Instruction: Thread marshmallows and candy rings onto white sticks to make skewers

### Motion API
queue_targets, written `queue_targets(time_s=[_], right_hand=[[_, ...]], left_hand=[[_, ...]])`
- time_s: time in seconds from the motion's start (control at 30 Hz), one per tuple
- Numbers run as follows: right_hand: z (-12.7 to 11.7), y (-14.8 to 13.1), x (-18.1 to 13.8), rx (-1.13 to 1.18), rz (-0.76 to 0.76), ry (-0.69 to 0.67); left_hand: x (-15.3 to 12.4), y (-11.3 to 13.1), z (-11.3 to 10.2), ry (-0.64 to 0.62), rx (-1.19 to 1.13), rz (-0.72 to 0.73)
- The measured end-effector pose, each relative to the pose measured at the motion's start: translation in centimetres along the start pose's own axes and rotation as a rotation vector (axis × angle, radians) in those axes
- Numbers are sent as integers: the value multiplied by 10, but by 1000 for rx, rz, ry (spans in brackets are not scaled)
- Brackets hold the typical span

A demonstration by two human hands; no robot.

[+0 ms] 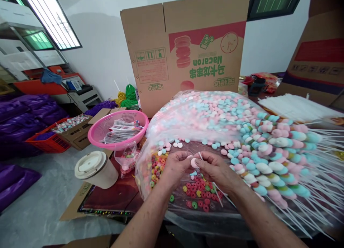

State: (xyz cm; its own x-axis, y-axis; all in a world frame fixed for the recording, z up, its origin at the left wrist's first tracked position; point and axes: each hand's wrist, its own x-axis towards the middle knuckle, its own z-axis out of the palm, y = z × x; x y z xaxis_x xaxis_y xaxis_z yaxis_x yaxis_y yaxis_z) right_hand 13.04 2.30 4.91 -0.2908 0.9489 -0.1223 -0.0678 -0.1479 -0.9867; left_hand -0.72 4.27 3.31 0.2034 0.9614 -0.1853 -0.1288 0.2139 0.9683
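**Pink disc pinched, white stick just right of it**

My left hand pinches the pink disc; my right hand grasps the white stick, thumb on the disc too. Right hand nearer the stick. Its long axis seems to slant, upper left to lower right; my fingers hide the middle.

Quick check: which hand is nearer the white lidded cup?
Left. The left hand is to the right of the cup, past the small candy bag; the right hand is farther right, beyond the left hand.
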Motion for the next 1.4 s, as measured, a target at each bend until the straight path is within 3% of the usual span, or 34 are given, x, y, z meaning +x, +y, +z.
queue_targets(time_s=[0.13, 0.3, 0.4, 0.47, 0.57, 0.63, 0.77, 0.9, 1.0, 1.1, 1.23, 1.4], right_hand=[[4, 18, -8, -18, -70, 137], [3, 32, -19, -53, -110, 239], [4, 32, -27, -113, -169, 289], [5, 29, -33, -280, -297, 306], [6, 26, -39, -509, -486, 217], [6, 26, -38, -481, -463, 160], [8, 26, -30, -208, -250, 64], [9, 16, -32, -125, -158, -11], [10, 7, -41, -345, -256, 39], [17, 4, -50, -774, -343, 58], [31, 5, -54, -1258, -185, 61], [37, 4, -52, -1410, -113, 64]], left_hand=[[-28, -3, 14, -68, -127, -61], [-44, -8, 18, -167, -103, 6], [-45, -10, 20, -81, -178, -55], [-46, -9, 21, 9, -247, -92], [-48, -5, 18, 75, -251, -125], [-52, -4, 15, 36, -195, -109], [-60, -6, 7, -65, -83, 34], [-61, -8, 1, 92, -107, 102], [-59, -6, -2, 209, -209, 78], [-59, -4, -3, 218, -246, 97], [-61, -4, -2, 242, -215, 134], [-63, -5, -3, 221, -115, 143]])
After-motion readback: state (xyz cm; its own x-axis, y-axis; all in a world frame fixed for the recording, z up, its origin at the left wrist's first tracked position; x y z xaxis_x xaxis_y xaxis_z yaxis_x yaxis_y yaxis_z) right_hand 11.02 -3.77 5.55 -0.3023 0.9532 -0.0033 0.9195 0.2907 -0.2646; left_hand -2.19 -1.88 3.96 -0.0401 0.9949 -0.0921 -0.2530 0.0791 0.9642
